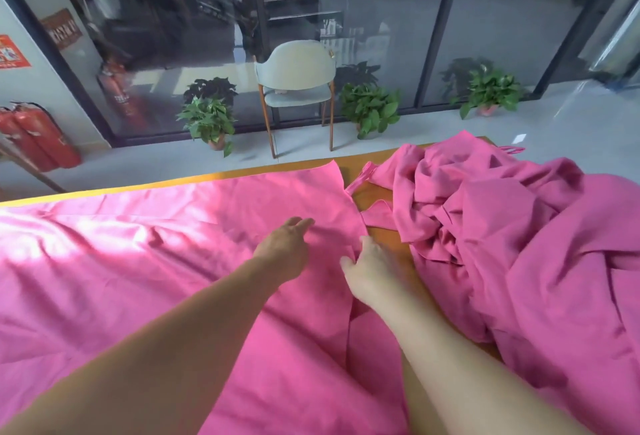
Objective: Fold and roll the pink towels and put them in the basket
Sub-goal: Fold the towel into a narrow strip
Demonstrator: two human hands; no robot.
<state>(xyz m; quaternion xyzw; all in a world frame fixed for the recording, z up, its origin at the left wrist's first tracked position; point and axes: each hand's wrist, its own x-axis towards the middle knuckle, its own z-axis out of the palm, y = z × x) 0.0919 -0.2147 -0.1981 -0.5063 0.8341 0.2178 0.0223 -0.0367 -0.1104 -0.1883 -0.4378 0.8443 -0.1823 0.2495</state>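
A wooden table (388, 192) is carrying a pink towel (156, 261) lying spread flat across its left, far edge nearly reaching the rim. A crumpled pile of pink towels (519, 226) is sitting right, bare wood showing between. The left hand (284, 247) is resting flat with fingers spread; the right hand (370, 272) is pressing the towel's right edge, fingers relaxed.

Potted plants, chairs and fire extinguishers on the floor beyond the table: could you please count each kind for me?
Potted plants: 3
Chairs: 1
Fire extinguishers: 2, not counting the reflection in the glass
Total: 6
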